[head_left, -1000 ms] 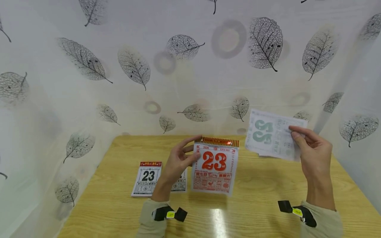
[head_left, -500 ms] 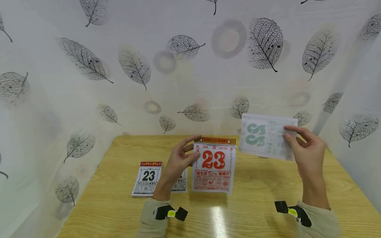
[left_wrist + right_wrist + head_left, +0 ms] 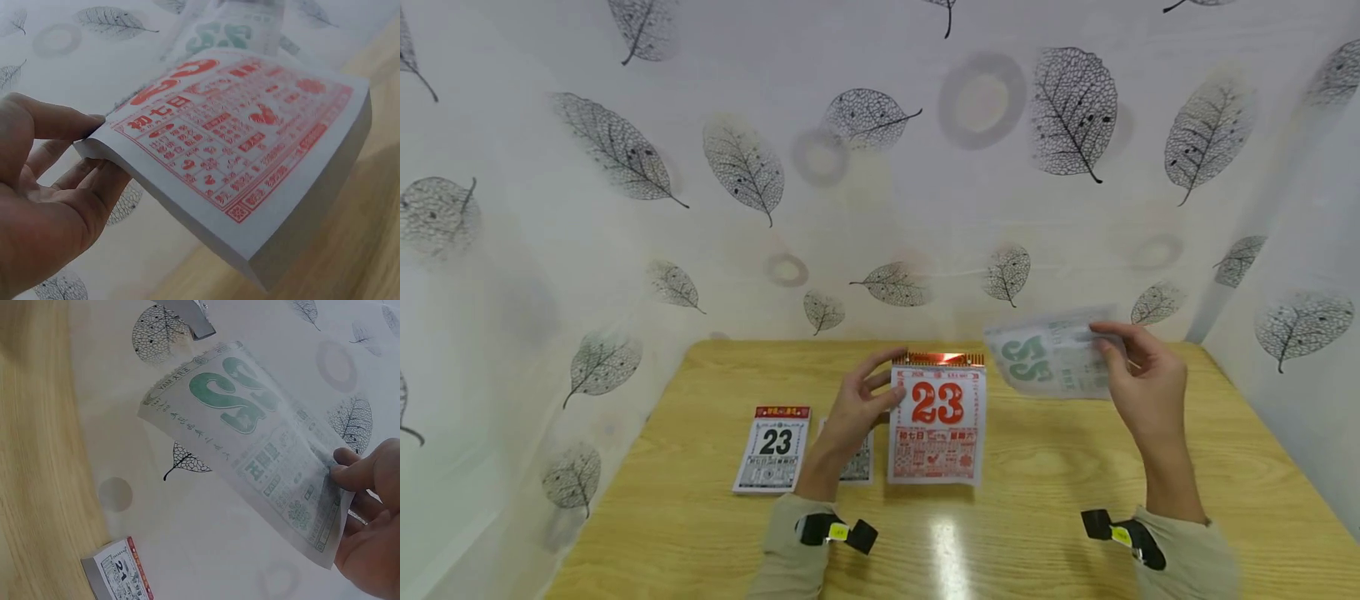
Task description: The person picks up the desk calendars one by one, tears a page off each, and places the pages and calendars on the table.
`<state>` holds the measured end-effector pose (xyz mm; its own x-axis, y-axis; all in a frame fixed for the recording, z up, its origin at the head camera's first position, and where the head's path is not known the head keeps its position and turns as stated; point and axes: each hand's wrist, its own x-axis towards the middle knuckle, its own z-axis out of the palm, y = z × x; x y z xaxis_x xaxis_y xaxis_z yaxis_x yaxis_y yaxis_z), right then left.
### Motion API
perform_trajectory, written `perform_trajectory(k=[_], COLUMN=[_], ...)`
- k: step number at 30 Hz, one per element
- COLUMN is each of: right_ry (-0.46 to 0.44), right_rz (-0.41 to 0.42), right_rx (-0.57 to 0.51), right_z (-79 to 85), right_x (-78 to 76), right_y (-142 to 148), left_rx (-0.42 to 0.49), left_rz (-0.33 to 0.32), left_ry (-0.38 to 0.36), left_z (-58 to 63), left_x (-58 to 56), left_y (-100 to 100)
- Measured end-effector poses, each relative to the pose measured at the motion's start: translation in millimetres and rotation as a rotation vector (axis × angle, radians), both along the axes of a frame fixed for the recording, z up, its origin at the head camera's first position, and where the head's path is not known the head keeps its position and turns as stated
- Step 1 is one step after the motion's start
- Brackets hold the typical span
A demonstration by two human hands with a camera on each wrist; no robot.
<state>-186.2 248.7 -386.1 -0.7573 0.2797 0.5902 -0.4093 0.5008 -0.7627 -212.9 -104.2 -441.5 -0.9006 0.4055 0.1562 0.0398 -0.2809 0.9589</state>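
Note:
My left hand (image 3: 856,408) grips a thick tear-off calendar (image 3: 936,446) by its left edge, the thumb on the front page. A large red 23 is printed on that page, under a shiny red and gold top strip. In the left wrist view the calendar's thick block of pages (image 3: 312,212) shows along its lower edge. Over on the right, my right hand (image 3: 1148,383) pinches a single thin calendar sheet (image 3: 1037,354) between thumb and fingers at one end. A green 22 stands sideways on the sheet, which bends slightly in the right wrist view.
A smaller calendar (image 3: 772,450) with a black 23 lies on the wooden table (image 3: 685,533) at left. Beside it, another calendar (image 3: 859,467) is partly behind my left wrist. The right wrist view shows a calendar (image 3: 119,572) marked 21. A leaf-patterned sheet (image 3: 887,217) hangs behind.
My right hand has moved left and slightly down with the sheet, which has tilted and come closer to the calendar. The calendar in my left hand has turned slightly; the grip is the same.

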Motion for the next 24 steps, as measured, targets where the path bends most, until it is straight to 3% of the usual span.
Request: perform_trajectory(k=[7,13,18,24], right_ry=[0.005,0.027,0.083,0.127], right_rz=[-0.039,-0.061,-0.029,-0.012], right_rx=[0.088,0.117,0.122,0.204], right_z=[-8.0,-12.3,-18.0,-25.9], right_x=[-4.0,-7.8,-12.4,-18.5], right_y=[-10,-12,-13,-15], left_rx=[-0.011,0.000,0.010,-0.015], left_rz=[0.022,0.034,0.036,0.065], left_ry=[-0.086,-0.123,-0.138,-0.185], left_z=[-15.6,-21.5,-24.3,-32.6], left_x=[-4.2,-5.6,-6.5,-9.6], left_y=[1,0,0,0])
